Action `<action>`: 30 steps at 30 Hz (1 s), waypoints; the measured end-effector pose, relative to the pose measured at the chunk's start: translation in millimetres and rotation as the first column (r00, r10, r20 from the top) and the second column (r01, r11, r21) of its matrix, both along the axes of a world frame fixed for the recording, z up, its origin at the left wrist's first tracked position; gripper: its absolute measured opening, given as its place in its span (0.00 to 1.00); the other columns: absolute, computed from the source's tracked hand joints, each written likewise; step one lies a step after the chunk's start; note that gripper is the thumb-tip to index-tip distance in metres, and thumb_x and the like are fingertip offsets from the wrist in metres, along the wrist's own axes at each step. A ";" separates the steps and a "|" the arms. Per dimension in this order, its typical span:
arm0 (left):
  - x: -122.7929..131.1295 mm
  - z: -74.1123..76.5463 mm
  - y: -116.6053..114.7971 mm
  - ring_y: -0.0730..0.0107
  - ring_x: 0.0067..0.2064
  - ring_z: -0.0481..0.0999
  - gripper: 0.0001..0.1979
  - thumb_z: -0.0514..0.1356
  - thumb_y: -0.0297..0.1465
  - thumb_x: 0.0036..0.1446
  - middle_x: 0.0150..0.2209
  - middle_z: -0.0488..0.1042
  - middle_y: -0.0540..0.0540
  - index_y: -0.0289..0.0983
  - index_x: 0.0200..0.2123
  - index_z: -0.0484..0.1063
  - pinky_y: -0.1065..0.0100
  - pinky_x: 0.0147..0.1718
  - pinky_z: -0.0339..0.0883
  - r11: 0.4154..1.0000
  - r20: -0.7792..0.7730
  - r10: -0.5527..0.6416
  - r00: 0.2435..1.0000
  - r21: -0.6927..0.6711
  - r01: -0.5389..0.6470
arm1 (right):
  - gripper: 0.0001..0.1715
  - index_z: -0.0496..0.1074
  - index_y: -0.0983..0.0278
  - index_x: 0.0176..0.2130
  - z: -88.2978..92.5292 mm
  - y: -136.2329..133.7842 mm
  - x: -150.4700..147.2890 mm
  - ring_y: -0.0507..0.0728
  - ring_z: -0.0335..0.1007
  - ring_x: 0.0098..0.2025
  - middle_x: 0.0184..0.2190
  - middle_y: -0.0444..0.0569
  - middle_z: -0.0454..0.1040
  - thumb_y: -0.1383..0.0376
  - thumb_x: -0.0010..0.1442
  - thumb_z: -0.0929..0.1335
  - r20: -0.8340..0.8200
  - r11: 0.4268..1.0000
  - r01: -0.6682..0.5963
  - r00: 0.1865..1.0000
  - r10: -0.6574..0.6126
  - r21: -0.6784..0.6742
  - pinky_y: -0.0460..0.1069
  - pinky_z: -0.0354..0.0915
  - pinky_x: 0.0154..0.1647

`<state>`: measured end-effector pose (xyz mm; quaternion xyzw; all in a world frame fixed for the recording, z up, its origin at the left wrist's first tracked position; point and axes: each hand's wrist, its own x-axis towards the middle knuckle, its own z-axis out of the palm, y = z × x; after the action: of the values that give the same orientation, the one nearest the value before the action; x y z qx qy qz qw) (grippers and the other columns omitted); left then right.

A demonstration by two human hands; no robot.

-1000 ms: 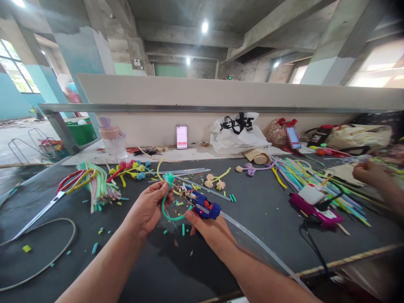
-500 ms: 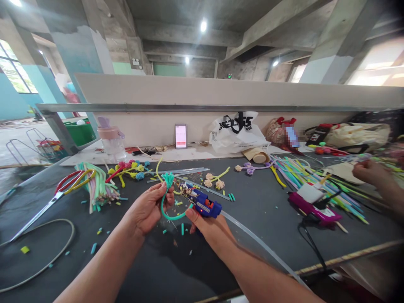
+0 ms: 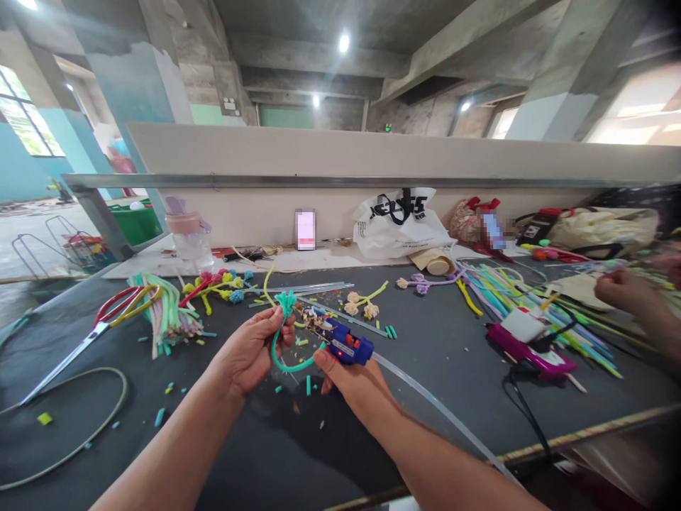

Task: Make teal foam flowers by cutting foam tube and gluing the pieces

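My left hand pinches a teal pipe cleaner near its knotted top, and the stem curves down in a loop toward my right hand. My right hand grips a small blue hot glue gun, whose nozzle points left at the knot, close to my left fingers. A clear glue stick trails from the back of the gun toward the lower right. Both hands hover just above the dark table.
Red-handled scissors and a bundle of pastel pipe cleaners lie at left, with a wire hoop nearer. A magenta glue gun and more stems lie at right, by another person's hand. A bottle, phone and bag stand behind.
Both hands hold almost still; the glue gun's nozzle has edged slightly closer to the teal knot. The other person's hand at right barely shifts.
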<state>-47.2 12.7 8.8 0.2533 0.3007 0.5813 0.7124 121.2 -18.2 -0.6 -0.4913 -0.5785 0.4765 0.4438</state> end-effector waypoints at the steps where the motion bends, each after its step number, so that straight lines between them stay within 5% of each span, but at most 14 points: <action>1: -0.3 -0.4 -0.1 0.78 0.24 0.69 0.10 0.52 0.20 0.58 0.26 0.68 0.44 0.27 0.30 0.72 0.76 0.23 0.71 1.000 0.000 -0.002 1.000 0.001 0.002 | 0.23 0.67 0.62 0.17 -1.3 0.1 0.2 0.52 0.64 0.17 0.12 0.42 0.65 0.47 0.45 0.69 0.007 1.000 -0.003 1.000 0.003 0.002 0.46 0.64 0.19; 9: -1.0 1.7 -1.7 0.78 0.23 0.70 0.09 0.53 0.18 0.57 0.26 0.69 0.45 0.29 0.29 0.71 0.76 0.22 0.71 1.000 -0.005 0.023 1.000 -0.014 -0.023 | 0.28 0.65 0.62 0.16 -9.7 3.4 -0.5 0.52 0.65 0.18 0.12 0.41 0.64 0.42 0.43 0.69 -0.064 0.999 -0.047 0.997 0.047 0.002 0.47 0.64 0.21; 20: -0.1 1.9 0.0 0.78 0.24 0.70 0.09 0.52 0.21 0.59 0.27 0.70 0.44 0.30 0.30 0.71 0.76 0.23 0.71 0.999 0.022 0.015 1.000 -0.040 -0.015 | 0.20 0.72 0.63 0.28 -21.2 11.3 9.2 0.53 0.68 0.24 0.18 0.41 0.68 0.48 0.53 0.68 -0.252 0.991 -0.094 0.961 0.116 0.096 0.47 0.63 0.29; 30: 4.1 -5.3 -1.4 0.77 0.25 0.69 0.08 0.53 0.21 0.58 0.28 0.69 0.45 0.30 0.31 0.71 0.74 0.24 0.71 0.998 -0.041 -0.055 0.998 0.028 0.056 | 0.18 0.72 0.66 0.26 -17.4 14.9 3.3 0.49 0.65 0.20 0.16 0.41 0.69 0.53 0.48 0.72 -0.454 0.999 0.015 0.890 -0.034 -0.044 0.45 0.60 0.24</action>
<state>-43.1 11.3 3.5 0.2834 0.2992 0.5603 0.7185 124.4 -3.3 -18.0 -0.3822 -0.4431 0.5837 0.5629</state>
